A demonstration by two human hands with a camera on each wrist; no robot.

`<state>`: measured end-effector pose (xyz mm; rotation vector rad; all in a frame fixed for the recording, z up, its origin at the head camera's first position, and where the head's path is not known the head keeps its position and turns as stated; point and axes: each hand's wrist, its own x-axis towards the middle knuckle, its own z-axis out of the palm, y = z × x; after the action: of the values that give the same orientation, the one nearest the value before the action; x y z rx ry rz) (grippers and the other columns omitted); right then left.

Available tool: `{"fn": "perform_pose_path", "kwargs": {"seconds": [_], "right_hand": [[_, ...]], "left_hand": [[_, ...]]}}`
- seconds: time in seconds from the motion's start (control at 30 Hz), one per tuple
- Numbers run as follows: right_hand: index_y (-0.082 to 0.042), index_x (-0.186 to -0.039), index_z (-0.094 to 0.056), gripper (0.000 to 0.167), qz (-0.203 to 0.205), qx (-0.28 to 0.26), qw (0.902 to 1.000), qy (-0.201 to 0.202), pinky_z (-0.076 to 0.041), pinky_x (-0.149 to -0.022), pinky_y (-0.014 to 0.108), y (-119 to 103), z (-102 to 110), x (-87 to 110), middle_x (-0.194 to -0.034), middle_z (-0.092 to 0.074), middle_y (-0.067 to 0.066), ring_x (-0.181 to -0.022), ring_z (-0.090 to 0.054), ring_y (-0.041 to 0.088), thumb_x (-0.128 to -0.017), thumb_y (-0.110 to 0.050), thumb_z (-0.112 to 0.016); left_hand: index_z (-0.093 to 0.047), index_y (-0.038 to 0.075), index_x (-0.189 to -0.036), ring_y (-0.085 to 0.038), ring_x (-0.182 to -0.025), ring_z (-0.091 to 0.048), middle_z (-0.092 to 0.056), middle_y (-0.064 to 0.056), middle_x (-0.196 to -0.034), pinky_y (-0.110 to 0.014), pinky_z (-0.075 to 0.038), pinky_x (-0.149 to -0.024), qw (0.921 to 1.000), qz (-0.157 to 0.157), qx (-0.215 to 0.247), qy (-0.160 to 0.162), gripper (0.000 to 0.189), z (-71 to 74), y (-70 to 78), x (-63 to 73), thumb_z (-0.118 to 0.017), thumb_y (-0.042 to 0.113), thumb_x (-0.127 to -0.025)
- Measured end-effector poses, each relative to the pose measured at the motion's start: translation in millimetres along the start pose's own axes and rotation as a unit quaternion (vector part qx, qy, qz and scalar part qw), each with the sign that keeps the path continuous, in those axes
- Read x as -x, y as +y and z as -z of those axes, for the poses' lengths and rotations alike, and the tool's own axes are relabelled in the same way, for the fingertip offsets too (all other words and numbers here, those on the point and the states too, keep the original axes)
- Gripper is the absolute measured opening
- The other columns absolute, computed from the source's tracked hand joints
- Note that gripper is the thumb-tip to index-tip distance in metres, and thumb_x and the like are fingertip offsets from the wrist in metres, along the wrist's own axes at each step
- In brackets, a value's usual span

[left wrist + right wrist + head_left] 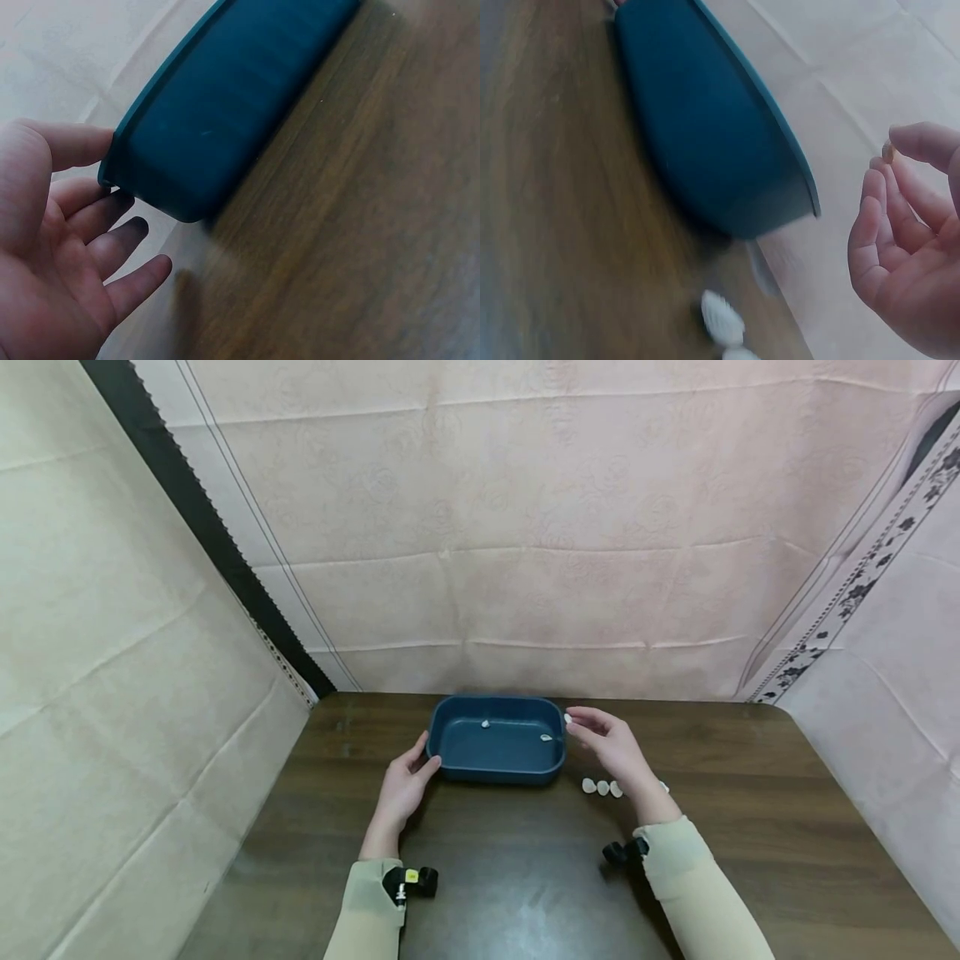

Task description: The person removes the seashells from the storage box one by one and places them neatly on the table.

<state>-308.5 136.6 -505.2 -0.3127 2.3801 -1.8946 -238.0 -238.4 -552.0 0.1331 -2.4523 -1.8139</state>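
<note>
A dark blue rectangular tray [497,774] with raised walls sits toward the back of the table. My left hand [403,789] grips its left end, thumb and forefinger at the rim; the other fingers spread below it in the left wrist view. Past the tray's right end, my right hand [611,747] pinches a small seashell [888,152] between thumb and fingertips, level with the rim. Inside the tray lie two small pale shells, one left shell [485,724] and one right shell [546,738]. A ribbed white shell [721,319] lies on the table beneath the right hand.
White shells [603,787] form a row on the brown wooden table [495,860], right of the tray; my right wrist partly covers the row. Pale cloth [525,527] hangs behind the table's back edge and along both sides.
</note>
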Motion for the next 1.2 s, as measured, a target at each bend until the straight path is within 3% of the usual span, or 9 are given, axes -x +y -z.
{"fn": "perform_pose_path", "kwargs": {"seconds": [0.23,0.57,0.77,1.0,1.2], "right_hand": [[-0.005,-0.145,-0.066,0.05,-0.016,0.011,0.9997,0.016,-0.057,-0.101,0.043,12.1,29.0,22.9,-0.141,-0.065,0.022,-0.114,-0.066,0.015,-0.105,-0.034,-0.072],[-0.005,-0.152,-0.059,0.059,-0.052,0.078,0.9952,0.029,-0.054,-0.089,0.028,27.1,83.3,57.9,-0.142,-0.065,0.019,-0.11,-0.063,0.002,-0.105,-0.039,-0.071],[0.002,-0.15,-0.057,0.06,-0.058,0.099,0.9932,0.021,-0.057,-0.086,0.03,34.3,106.3,68.0,-0.141,-0.066,0.021,-0.105,-0.065,-0.002,-0.106,-0.036,-0.07],[0.004,-0.144,-0.063,0.054,-0.067,0.122,0.9902,-0.008,-0.058,-0.087,0.023,38.4,122.5,73.1,-0.142,-0.065,0.026,-0.105,-0.065,-0.003,-0.106,-0.033,-0.07],[0.009,-0.144,-0.06,0.051,-0.075,0.134,0.988,-0.013,-0.06,-0.084,0.028,47.0,138.1,79.6,-0.137,-0.067,0.026,-0.101,-0.067,-0.001,-0.106,-0.023,-0.071]], "left_hand": [[-0.043,0.017,-0.165,-0.036,-0.151,-0.043,-0.042,-0.012,-0.168,-0.054,-0.035,-0.122,1.0,0.004,0.0,0.0,0.062,-0.3,-0.1,0.2,-0.066,0.026,-0.108],[-0.042,0.016,-0.166,-0.036,-0.153,-0.041,-0.04,-0.011,-0.169,-0.054,-0.034,-0.123,1.0,0.006,0.003,-0.002,0.063,-0.4,-0.5,1.5,-0.066,0.027,-0.108],[-0.042,0.017,-0.166,-0.035,-0.154,-0.039,-0.039,-0.009,-0.169,-0.054,-0.034,-0.124,0.9999,0.009,0.004,-0.002,0.063,1.0,-1.6,2.5,-0.066,0.026,-0.108],[-0.042,0.016,-0.166,-0.034,-0.154,-0.039,-0.039,-0.009,-0.169,-0.053,-0.033,-0.124,0.9999,0.011,-0.002,0.0,0.063,2.5,-2.4,2.8,-0.066,0.026,-0.108],[-0.042,0.017,-0.166,-0.036,-0.153,-0.041,-0.04,-0.011,-0.169,-0.055,-0.033,-0.124,1.0,0.007,0.0,-0.003,0.062,0.7,1.0,-0.8,-0.066,0.026,-0.108]]}}
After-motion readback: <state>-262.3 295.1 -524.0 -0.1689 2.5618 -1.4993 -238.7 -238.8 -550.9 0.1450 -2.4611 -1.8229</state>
